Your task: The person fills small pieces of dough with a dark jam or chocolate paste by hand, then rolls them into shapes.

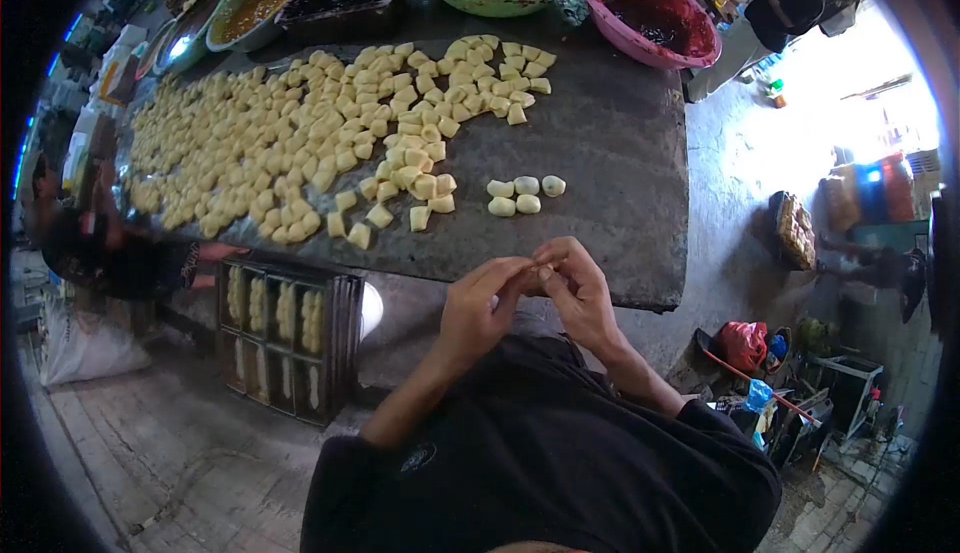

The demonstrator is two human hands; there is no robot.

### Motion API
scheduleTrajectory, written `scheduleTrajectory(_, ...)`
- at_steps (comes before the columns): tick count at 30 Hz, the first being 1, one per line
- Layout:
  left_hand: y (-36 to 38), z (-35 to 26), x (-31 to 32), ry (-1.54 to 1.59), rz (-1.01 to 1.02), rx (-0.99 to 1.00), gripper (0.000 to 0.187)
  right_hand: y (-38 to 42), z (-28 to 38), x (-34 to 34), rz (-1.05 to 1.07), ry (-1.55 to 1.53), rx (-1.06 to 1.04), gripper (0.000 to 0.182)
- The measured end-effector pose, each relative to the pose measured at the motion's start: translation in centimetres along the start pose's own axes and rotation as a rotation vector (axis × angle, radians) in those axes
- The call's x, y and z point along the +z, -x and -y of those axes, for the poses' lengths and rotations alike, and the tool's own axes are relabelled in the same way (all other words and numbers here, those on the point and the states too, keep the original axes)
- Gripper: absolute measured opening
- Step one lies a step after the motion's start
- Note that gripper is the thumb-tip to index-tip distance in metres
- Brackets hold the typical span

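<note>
My left hand point(482, 305) and my right hand point(582, 298) meet just in front of the table's near edge, fingertips pressed together. Both are closed in a pinch, and whatever lies between the fingers is hidden. Beyond them on the dark table point(610, 203) sits a small group of several rounded dough pieces point(527, 185). To the left of that group, a broad spread of cut dough pieces point(300, 133) covers much of the tabletop, with the nearest ones close to the edge.
Along the far side stand a pink basin point(705, 48), a green basin point(500, 3) with brown filling, a dark tray point(290, 19) and a bowl of orange filling point(258, 8). A rack of dough trays point(275, 338) stands below left. A person point(100, 238) is at the left end.
</note>
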State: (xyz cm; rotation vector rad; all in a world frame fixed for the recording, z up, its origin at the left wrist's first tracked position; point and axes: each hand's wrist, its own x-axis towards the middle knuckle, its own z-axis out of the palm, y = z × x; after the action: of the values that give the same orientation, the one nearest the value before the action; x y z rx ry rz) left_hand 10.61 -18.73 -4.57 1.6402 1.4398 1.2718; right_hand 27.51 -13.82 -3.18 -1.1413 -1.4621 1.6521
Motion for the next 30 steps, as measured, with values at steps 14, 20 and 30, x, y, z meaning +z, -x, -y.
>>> scheduleTrajectory(14, -9.3, 9.2, 4.0, -0.352, 0.108, -0.048, 0.053, -10.7, -8.6, -10.8, 0.055, 0.721, -0.274, 0.067)
scheduleTrajectory(20, -10.6, 13.4, 5.1, -0.612, 0.424, -0.02, 0.067, -15.4, -9.3, -10.7, 0.376, 0.781, -0.25, 0.082)
scheduleTrajectory(30, -11.1, 12.1, 5.6, -0.597, 0.132, -0.036, 0.073, -21.3, -7.5, -10.4, 0.11, 0.581, -0.265, 0.044)
